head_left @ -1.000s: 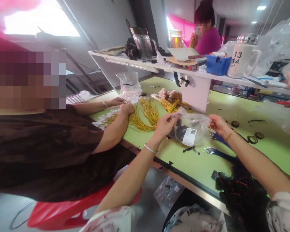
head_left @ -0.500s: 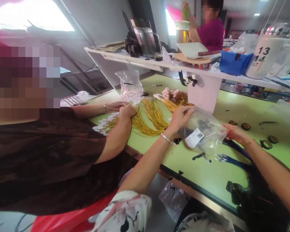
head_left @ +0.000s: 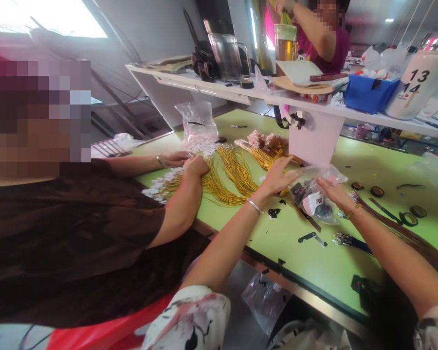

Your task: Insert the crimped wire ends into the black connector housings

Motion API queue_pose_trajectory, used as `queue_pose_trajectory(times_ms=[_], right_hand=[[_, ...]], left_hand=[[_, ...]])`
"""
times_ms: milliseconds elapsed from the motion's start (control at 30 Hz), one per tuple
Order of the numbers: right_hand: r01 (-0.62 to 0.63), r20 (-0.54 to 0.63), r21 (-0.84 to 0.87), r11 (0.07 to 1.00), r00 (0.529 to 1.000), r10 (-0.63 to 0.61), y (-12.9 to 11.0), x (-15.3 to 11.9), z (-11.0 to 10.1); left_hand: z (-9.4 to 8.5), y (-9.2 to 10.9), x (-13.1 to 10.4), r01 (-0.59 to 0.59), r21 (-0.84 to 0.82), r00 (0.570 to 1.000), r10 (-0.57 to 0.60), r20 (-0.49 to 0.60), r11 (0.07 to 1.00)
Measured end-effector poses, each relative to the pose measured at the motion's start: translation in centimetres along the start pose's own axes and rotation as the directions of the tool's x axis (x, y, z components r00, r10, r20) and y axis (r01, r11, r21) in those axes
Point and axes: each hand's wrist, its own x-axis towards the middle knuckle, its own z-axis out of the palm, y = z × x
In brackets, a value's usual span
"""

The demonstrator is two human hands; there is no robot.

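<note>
A clear plastic bag point(head_left: 316, 201) of dark parts with a white label rests on the green table point(head_left: 263, 238). My left hand point(head_left: 279, 177) is at the bag's left edge with its fingers spread. On the right, my right hand point(head_left: 332, 190) presses on the bag's upper side, its fingers closed on the plastic. Yellow wire bundles point(head_left: 237, 172) lie to the left of my left hand. Below the bag are small black pieces point(head_left: 306, 237) and a dark blue wire bundle point(head_left: 352, 240) with bare metal ends.
At left, a co-worker's hand point(head_left: 196, 166) holds white-tipped yellow wires. Black tape rolls point(head_left: 377, 191) lie at right. A white shelf point(head_left: 255, 97) across the back carries a glass jug, blue basket point(head_left: 372, 92) and white mug point(head_left: 419, 82). Another person stands behind it.
The bag has been lowered and gathered, and its label has turned. My right hand has moved left, onto the bag. My left hand's fingers have opened. Brown wires now show under my right arm.
</note>
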Motion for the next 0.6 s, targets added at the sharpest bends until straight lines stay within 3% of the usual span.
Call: queue_pose_trajectory(times_ms=[100, 167, 200, 300, 400, 533, 600], right_hand=[[0.005, 0.060, 0.218, 0.976, 0.998, -0.019, 0.3, 0.2, -0.5], [0.002, 0.083, 0.255, 0.967, 0.996, -0.024, 0.6, 0.7, -0.7], [-0.012, 0.073, 0.219, 0.976, 0.997, -0.004, 0.9, 1.0, -0.9], [-0.066, -0.040, 0.056, 0.996, 0.997, 0.069, 2.1, 1.8, -1.7], [-0.063, -0.082, 0.049, 0.997, 0.994, 0.066, 3.4, 1.5, -2.8], [-0.007, 0.081, 0.153, 0.988, 0.997, -0.005, 4.5, 0.3, -4.0], [0.036, 0.142, 0.187, 0.982, 0.988, -0.063, 5.0, -0.1, -4.4]], left_hand=[[0.6, -2.8, -0.6, 0.227, -0.188, 0.973, -0.216, 0.077, 0.956], [1.6, -3.6, -0.6, 0.299, -0.370, 0.954, -0.278, 0.109, 0.880], [2.1, -3.6, -0.5, 0.299, -0.438, 0.952, -0.299, 0.072, 0.848], [3.1, -2.6, 0.3, 0.229, -0.519, 0.931, -0.340, -0.130, 0.824], [3.4, -0.8, 1.3, 0.144, -0.465, 0.931, -0.279, -0.234, 0.874], [3.7, 1.3, 2.4, 0.035, -0.289, 0.954, -0.118, -0.275, 0.957], [3.9, 2.1, 2.8, 0.011, -0.253, 0.945, -0.092, -0.314, 0.967]])
